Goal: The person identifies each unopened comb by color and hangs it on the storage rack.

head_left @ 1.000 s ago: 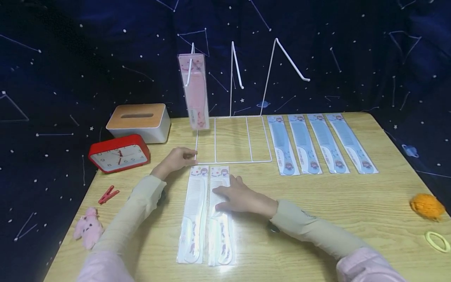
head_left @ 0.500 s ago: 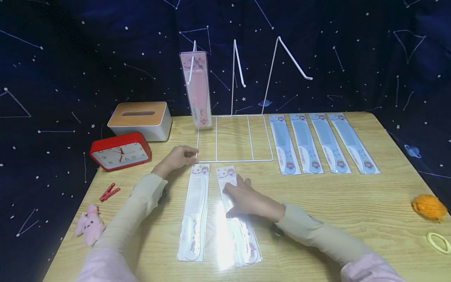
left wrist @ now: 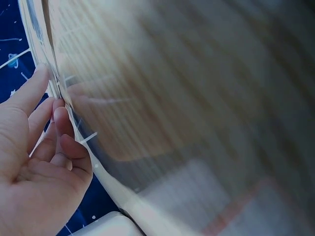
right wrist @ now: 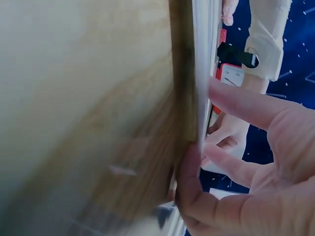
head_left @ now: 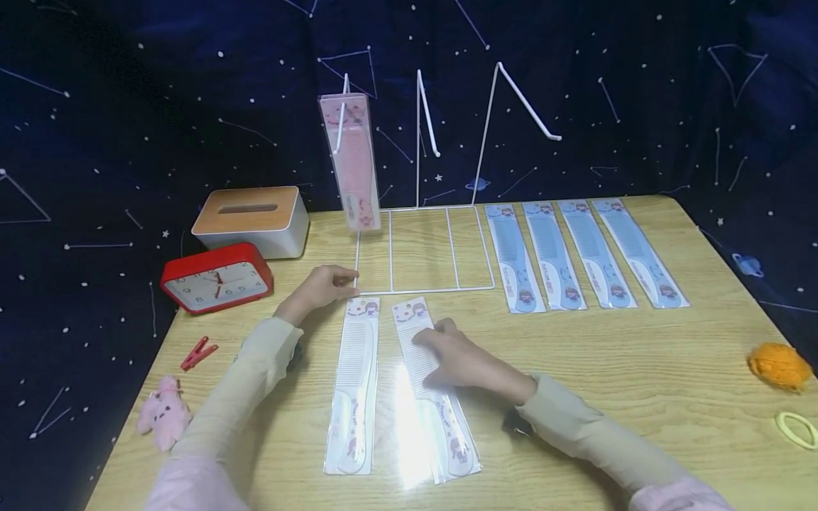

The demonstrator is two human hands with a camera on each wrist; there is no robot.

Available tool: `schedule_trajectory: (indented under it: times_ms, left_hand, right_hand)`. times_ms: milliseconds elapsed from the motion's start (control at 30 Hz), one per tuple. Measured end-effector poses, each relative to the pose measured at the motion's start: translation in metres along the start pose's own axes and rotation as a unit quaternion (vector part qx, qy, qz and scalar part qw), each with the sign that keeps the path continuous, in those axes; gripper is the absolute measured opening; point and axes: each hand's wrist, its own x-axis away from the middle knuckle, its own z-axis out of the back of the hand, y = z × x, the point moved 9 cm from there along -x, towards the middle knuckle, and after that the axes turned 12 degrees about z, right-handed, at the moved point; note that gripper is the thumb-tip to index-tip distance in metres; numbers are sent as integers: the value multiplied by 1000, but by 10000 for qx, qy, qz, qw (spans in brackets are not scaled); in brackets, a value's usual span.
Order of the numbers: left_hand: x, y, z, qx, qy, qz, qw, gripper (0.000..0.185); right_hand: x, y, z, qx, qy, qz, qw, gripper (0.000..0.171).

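Two white combs in clear packets lie side by side on the wooden table (head_left: 639,355). My right hand (head_left: 441,344) lies over the right packet (head_left: 441,426), which sits slanted; in the right wrist view the thumb and fingers (right wrist: 231,101) pinch its edge (right wrist: 204,59). The left packet (head_left: 354,383) lies straight and untouched. My left hand (head_left: 329,279) rests with relaxed fingers (left wrist: 61,118) on the front left corner of a white wire rack (head_left: 422,289). A pink comb packet (head_left: 350,163) hangs on the rack's left hook.
Several blue comb packets (head_left: 514,255) lie in a row right of the rack. A tissue box (head_left: 251,218), a red clock (head_left: 216,278), a red clip (head_left: 198,353) and a pink plush (head_left: 164,420) are at the left. An orange ball (head_left: 778,365) and a yellow ring (head_left: 795,429) sit far right.
My right hand has swung the right white packet away from its neighbour, its lower end moving right. The left hand has stayed on the rack's corner.
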Motion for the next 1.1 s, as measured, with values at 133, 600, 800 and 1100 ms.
schedule_trajectory:
  times_ms: [133, 600, 800, 1100]
  left_hand:
    - [1, 0, -1, 20, -20, 113, 9999, 51]
    - [0, 1, -1, -76, -12, 247, 9997, 48]
    - [-1, 2, 0, -135, 1, 165, 9998, 47]
    - [2, 5, 1, -221, 47, 100, 9997, 46]
  right_hand:
    - [3, 5, 3, -256, 114, 79, 9996, 70]
    - [18, -5, 40, -1478, 962, 412, 9835, 81]
    - [30, -33, 85, -2018, 1987, 1410, 9486, 79]
    - [41, -72, 148, -2202, 3218, 2525, 8856, 78]
